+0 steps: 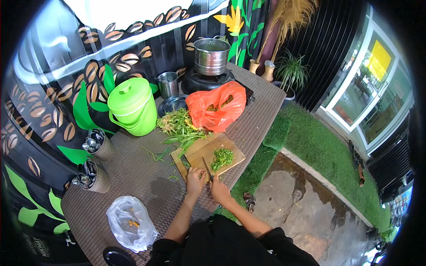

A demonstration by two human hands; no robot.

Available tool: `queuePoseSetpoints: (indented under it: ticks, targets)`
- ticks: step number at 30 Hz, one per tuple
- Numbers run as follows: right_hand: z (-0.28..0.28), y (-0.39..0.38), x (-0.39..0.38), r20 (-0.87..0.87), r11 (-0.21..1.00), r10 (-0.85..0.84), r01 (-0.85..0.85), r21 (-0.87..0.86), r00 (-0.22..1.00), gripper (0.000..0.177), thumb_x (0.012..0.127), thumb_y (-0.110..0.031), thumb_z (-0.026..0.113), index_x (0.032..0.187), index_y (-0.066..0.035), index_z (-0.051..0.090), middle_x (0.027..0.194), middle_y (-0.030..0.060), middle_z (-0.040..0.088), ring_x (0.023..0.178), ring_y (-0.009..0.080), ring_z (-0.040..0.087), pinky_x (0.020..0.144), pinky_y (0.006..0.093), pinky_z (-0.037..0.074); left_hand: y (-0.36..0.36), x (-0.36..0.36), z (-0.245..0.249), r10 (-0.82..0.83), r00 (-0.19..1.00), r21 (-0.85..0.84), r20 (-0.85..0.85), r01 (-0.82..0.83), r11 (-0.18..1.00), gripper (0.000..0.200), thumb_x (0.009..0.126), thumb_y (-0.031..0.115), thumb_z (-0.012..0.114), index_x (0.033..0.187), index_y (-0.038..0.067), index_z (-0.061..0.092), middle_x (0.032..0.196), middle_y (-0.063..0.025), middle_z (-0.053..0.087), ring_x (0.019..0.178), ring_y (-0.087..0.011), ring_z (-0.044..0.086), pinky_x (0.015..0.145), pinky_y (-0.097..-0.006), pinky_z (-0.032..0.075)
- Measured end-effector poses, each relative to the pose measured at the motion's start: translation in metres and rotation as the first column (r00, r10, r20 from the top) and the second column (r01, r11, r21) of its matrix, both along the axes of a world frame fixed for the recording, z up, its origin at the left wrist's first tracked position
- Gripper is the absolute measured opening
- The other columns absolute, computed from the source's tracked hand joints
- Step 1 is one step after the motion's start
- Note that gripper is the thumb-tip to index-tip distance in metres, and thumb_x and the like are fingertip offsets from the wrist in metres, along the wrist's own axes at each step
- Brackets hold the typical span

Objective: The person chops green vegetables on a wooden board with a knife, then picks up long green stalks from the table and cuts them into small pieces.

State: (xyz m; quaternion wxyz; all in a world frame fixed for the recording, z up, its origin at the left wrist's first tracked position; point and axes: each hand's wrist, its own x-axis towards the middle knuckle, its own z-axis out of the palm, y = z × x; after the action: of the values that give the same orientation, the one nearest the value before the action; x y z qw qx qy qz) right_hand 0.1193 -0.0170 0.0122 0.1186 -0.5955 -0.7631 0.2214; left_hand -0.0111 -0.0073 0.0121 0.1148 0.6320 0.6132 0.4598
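Observation:
My right hand (219, 190) is closed round the handle of a knife (207, 165), whose blade points away from me over the wooden cutting board (199, 153). Close on its left, my left hand (195, 181) has its fingers curled on a few green stems (202, 175) at the board's near edge. Chopped greens (222, 159) lie in a small heap on the right part of the board. Beyond the board rests a loose pile of uncut leafy greens (182, 128). An orange plastic bag (217, 108) with plant matter inside touches that pile.
A lidded green bucket (133, 108), a metal cup (168, 84) and a steel pot (211, 57) on a burner (206, 83) stand along the back. Two cutlery holders (98, 179) are at the left. A clear plastic bag (131, 224) lies near the front edge of the woven table (155, 186).

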Motion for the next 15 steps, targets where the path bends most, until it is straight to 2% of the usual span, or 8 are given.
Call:
queuePoseSetpoints:
  ticks: [1,3,5,6,7,9,12,15]
  targets:
    - [0.000,-0.006,-0.003,0.011,0.998,-0.055,0.055,0.000,0.998,0.034,0.092,-0.026,0.045,0.111,0.001,0.039,0.077,0.0242,0.064,0.073,0.0418,0.065,0.063,0.0478,0.053,0.000,0.001,-0.001,-0.001,1.000,-0.011,-0.005,0.001,1.000,0.009,0.075,0.000,0.063,0.084,-0.002,0.066,0.083,-0.0143,0.060,0.083,-0.0318,0.054,0.073,-0.0398,0.046]
    - [0.001,0.000,-0.003,0.044,0.999,-0.042,0.042,-0.009,0.998,0.030,0.093,-0.027,0.044,0.107,0.000,0.040,0.077,0.0240,0.064,0.072,0.0420,0.065,0.061,0.0476,0.053,-0.001,0.004,-0.002,0.011,1.000,-0.008,-0.017,-0.012,1.000,0.009,0.076,0.001,0.063,0.084,-0.002,0.066,0.084,-0.0141,0.060,0.084,-0.0316,0.054,0.074,-0.0398,0.045]
    - [0.003,0.013,-0.001,0.012,0.999,0.036,-0.036,-0.003,0.999,0.029,0.094,-0.028,0.043,0.105,-0.001,0.041,0.077,0.0239,0.064,0.071,0.0414,0.065,0.061,0.0481,0.053,-0.009,0.007,-0.001,0.028,0.999,-0.010,-0.036,-0.028,1.000,0.009,0.077,0.001,0.062,0.085,-0.001,0.066,0.085,-0.0140,0.060,0.086,-0.0315,0.053,0.076,-0.0398,0.045]
    - [0.005,0.019,0.002,-0.046,0.998,0.026,-0.029,-0.059,0.999,0.030,0.094,-0.029,0.043,0.103,-0.001,0.040,0.077,0.0273,0.062,0.074,0.0453,0.062,0.066,0.0553,0.049,-0.013,0.010,0.000,0.034,0.993,-0.002,-0.112,-0.034,0.999,0.010,0.077,0.002,0.062,0.085,-0.001,0.067,0.085,-0.0140,0.060,0.087,-0.0314,0.053,0.077,-0.0397,0.045]
    - [0.008,0.024,0.006,-0.048,0.998,0.025,-0.028,-0.055,0.999,0.030,0.094,-0.029,0.043,0.103,-0.001,0.040,0.077,0.0273,0.062,0.074,0.0453,0.062,0.066,0.0553,0.049,-0.015,0.013,0.003,0.041,0.981,0.011,-0.187,-0.040,0.999,0.011,0.078,0.003,0.061,0.086,-0.001,0.067,0.086,-0.0139,0.059,0.088,-0.0313,0.053,0.079,-0.0396,0.044]
    - [0.011,0.031,0.013,-0.030,0.993,0.094,-0.096,-0.072,0.995,0.031,0.094,-0.029,0.043,0.103,0.000,0.040,0.076,0.0268,0.062,0.075,0.0452,0.062,0.065,0.0552,0.049,-0.019,0.019,0.004,0.060,0.982,0.071,-0.178,-0.048,0.996,0.012,0.080,0.003,0.059,0.087,-0.001,0.067,0.086,-0.0140,0.059,0.088,-0.0312,0.052,0.080,-0.0394,0.044]
    - [0.009,0.032,0.018,-0.016,0.992,0.116,-0.117,-0.048,0.993,0.031,0.094,-0.030,0.043,0.104,0.000,0.040,0.078,0.0277,0.063,0.076,0.0447,0.062,0.065,0.0547,0.049,-0.021,0.019,0.000,0.087,0.980,0.044,-0.177,-0.081,0.996,0.015,0.077,0.001,0.060,0.089,-0.004,0.067,0.084,-0.0159,0.058,0.085,-0.0323,0.051,0.076,-0.0387,0.044]
    - [0.014,0.022,0.023,0.016,0.992,0.126,-0.125,-0.011,0.992,0.031,0.094,-0.029,0.043,0.104,0.000,0.041,0.078,0.0283,0.063,0.076,0.0444,0.063,0.065,0.0540,0.049,-0.014,0.014,-0.006,0.059,0.995,-0.002,-0.078,-0.059,0.998,0.018,0.079,0.000,0.058,0.094,-0.001,0.066,0.088,-0.0158,0.060,0.089,-0.0313,0.052,0.081,-0.0388,0.044]
